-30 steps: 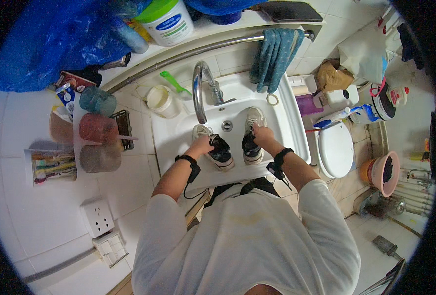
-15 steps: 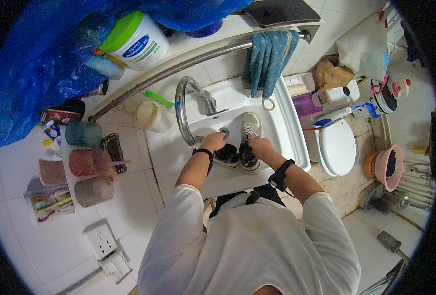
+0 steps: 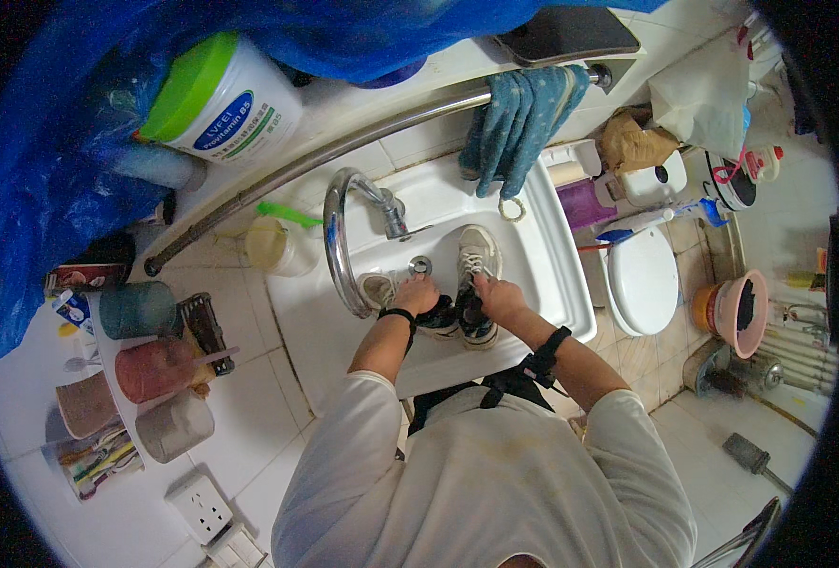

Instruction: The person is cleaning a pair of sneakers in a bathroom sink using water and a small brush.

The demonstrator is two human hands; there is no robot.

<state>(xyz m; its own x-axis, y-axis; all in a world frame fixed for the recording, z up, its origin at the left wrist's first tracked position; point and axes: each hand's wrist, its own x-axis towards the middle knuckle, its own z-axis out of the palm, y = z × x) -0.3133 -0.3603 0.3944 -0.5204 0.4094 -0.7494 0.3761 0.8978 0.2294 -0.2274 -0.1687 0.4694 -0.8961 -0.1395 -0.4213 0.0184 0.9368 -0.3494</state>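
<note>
Pair of low lace-up shoes, both lying inside the white sink (image 3: pixel 571 275) at the centre of the frame, soles down. Left shoe (image 3: pixel 376 288): toe to the upper left, heel to the lower right, long axis on a diagonal; rounded pale toe partly behind the chrome tap (image 3: pixel 336 232), dark collar and lining, light sole edge. Right shoe (image 3: pixel 477 248): toe to the top of the frame, heel to the bottom, long axis nearly upright; off-white toe and lacing, black rear, rounded outline. The two heels lie near each other and the toes spread apart, giving a lopsided V. Your left hand (image 3: pixel 416 295) lies over the middle of the left shoe, fingers curled; whether its grip is closed on the upper, you cannot tell from here. Your right hand (image 3: pixel 501 299) has its grip drawn narrow on the right shoe just behind the laces. Sink: glossy ceramic, rounded corners, round metal drain (image 3: pixel 420 266) between the toes. Tap: smooth, polished, bent in a tall arch. Left of the tap: a pale cylindrical tub (image 3: pixel 270 246) and a bright green handle (image 3: pixel 289 214). Upper centre: a blue-grey speckled cloth towel (image 3: pixel 514 133), folded over a metal rail (image 3: pixel 391 120).
</note>
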